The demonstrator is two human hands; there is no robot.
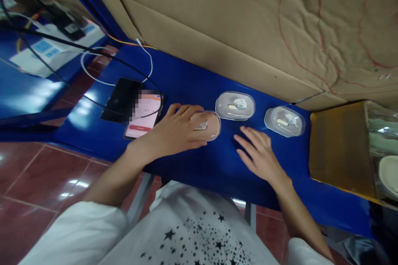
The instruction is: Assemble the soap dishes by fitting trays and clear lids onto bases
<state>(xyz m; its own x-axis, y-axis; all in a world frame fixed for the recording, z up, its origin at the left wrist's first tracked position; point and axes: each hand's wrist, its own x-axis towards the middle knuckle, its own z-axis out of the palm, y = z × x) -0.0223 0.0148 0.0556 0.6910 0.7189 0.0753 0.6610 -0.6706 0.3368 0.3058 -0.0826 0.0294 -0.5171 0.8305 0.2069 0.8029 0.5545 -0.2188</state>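
Note:
My left hand (174, 128) reaches over the left end of a peach-coloured oval plastic container (213, 126), its fingers on the far side and thumb on the near side. Part of the container's label shows beside the fingers; its left end is hidden. Holding nothing, my right hand (259, 153) hovers over the blue table (199, 169) with its fingers apart. Just beyond my hands sits a clear oval container (222, 105) with a round printed label. To its right is a similar clear container (294, 126), also labelled.
Two phones, one dark (120, 99) and one lit (143, 114), lie left of my left hand near cables. Tall cardboard (217, 29) lines the back edge. An open cardboard box (342, 145) with plastic pieces stands at the right. A power strip (56, 49) is at far left.

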